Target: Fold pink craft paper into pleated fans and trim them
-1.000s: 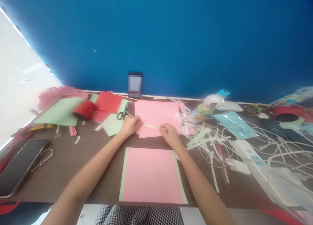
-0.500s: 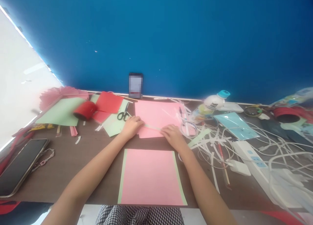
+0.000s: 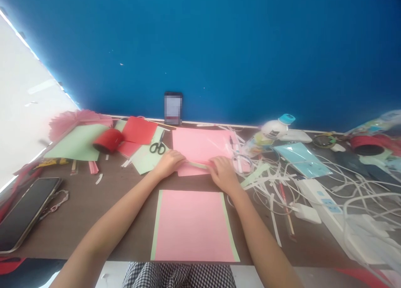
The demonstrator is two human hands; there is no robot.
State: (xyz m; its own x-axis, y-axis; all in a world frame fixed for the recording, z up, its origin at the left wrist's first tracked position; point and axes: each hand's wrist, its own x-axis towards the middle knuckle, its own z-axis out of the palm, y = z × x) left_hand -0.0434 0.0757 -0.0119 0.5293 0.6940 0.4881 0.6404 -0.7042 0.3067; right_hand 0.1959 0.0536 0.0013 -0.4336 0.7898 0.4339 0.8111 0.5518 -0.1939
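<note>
A narrow pale green paper strip, with some pink along it, stretches between my two hands over the front part of a pink paper sheet. My left hand is closed at the strip's left end, and my right hand pinches its right end. The fingertips are partly hidden. Nearer to me lies a second pink sheet with pale green strips along its left and right edges. Black-handled scissors rest on pale green paper just left of my left hand.
Tangled white cables, paper scraps, a power strip and a bottle crowd the right side. A red roll, red paper and a phone lie to the left. Another phone leans against the blue wall.
My right hand has tilted and its fingers have curled more around the strip's end. The strip appears slightly lifted or turned, with more pink showing along it. My left hand stays nearly in place.
</note>
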